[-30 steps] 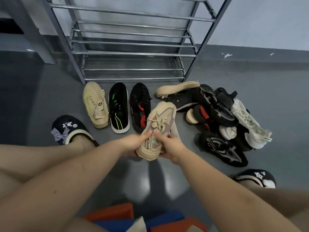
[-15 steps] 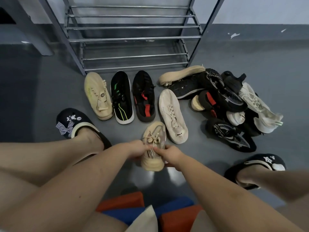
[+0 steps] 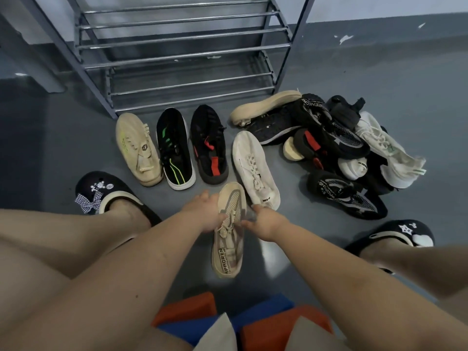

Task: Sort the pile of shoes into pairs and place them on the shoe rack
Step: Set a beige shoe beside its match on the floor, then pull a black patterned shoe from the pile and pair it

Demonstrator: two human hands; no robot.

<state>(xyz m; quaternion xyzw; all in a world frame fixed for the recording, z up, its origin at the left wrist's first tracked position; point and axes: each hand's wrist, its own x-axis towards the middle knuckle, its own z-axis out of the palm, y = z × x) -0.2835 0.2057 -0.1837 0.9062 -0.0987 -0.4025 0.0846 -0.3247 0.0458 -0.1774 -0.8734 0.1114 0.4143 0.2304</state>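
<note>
A beige knit sneaker (image 3: 229, 239) hangs between my hands over the floor, toe pointing away. My left hand (image 3: 205, 214) grips its left side and my right hand (image 3: 263, 224) pinches its right side near the laces. Behind it a row lies on the floor: a beige shoe (image 3: 138, 148), a black shoe with green stripes (image 3: 174, 150), a black shoe with red tabs (image 3: 209, 145) and a white sneaker (image 3: 254, 168). A pile of black, white and beige shoes (image 3: 336, 145) lies at the right. The grey metal shoe rack (image 3: 182, 57) stands behind, its bars bare.
My feet wear black clogs, the left clog (image 3: 106, 193) and the right clog (image 3: 395, 236), on the grey floor. An orange and blue stool (image 3: 228, 315) sits under me. A grey wall (image 3: 379, 6) rises behind the rack.
The beige sneaker came down and toward me from over the row, uncovering the white sneaker on the floor. Both hands still hold it, and the view has tilted down.
</note>
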